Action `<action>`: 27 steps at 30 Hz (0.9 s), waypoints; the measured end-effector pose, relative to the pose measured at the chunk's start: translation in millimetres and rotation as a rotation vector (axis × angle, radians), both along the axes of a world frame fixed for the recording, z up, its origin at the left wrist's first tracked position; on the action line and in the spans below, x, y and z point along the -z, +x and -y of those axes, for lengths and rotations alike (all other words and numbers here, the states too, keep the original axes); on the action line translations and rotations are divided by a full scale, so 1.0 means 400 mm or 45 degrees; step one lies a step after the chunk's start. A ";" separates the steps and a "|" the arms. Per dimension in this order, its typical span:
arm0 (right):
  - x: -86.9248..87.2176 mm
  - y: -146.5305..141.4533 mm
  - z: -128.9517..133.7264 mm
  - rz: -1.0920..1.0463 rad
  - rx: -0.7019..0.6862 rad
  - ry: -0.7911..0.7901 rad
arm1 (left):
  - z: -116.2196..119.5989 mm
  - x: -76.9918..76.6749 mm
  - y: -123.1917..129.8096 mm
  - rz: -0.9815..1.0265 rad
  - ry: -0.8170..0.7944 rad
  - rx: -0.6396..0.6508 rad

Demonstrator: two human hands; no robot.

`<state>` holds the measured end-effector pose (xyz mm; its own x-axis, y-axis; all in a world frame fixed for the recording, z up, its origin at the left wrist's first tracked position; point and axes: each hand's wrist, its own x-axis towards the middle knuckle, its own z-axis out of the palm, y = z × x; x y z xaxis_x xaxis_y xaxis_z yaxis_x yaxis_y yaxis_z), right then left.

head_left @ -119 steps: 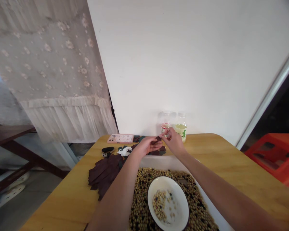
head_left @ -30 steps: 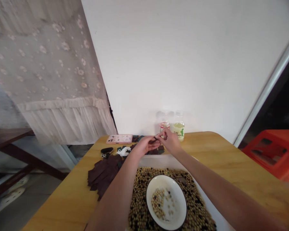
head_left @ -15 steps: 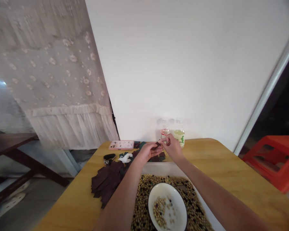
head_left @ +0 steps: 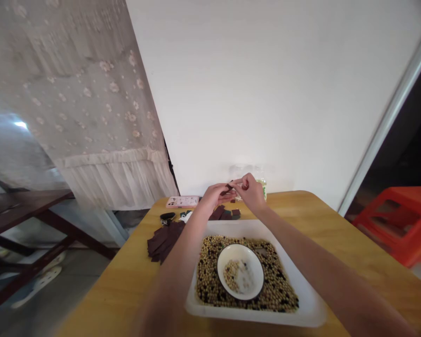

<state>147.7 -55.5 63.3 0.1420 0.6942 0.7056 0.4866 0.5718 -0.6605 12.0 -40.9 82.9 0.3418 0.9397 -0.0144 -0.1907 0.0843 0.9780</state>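
Pinching dark brown strip (head_left: 227,188) in narrow grip at frame centre: right hand (head_left: 250,194) held it at fingertips, left hand (head_left: 214,195) curled close beside, also touching strip. Below, white tray (head_left: 256,319) of mixed beans (head_left: 277,288) held white bowl (head_left: 240,296). Left of tray, pile of dark strips (head_left: 164,241); pink phone (head_left: 182,201) farther up wooden table (head_left: 323,220).

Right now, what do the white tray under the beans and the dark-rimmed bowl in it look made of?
The tray looks like white plastic, with moulded rounded corners. The bowl looks glossy: glazed ceramic or enamel, dark-rimmed; the view can't settle which.
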 end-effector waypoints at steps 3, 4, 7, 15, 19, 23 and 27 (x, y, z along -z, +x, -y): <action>-0.031 0.014 0.047 -0.020 -0.012 0.051 | 0.056 -0.027 0.004 -0.044 0.061 0.032; -0.034 0.019 0.068 -0.012 -0.023 0.057 | 0.079 -0.030 0.003 -0.063 0.064 0.050; -0.023 0.033 0.150 -0.003 -0.056 0.046 | 0.160 -0.024 -0.002 -0.110 0.025 0.106; 0.031 0.044 0.425 -0.021 -0.134 0.065 | 0.410 0.013 -0.030 -0.119 -0.063 0.329; 0.086 0.036 0.540 -0.026 -0.146 0.033 | 0.527 0.079 -0.036 0.004 -0.181 0.278; 0.173 0.036 0.671 0.155 -0.202 0.052 | 0.663 0.176 -0.040 0.022 -0.283 0.260; 0.244 0.045 0.791 0.225 -0.249 -0.082 | 0.779 0.238 -0.034 -0.030 -0.377 0.345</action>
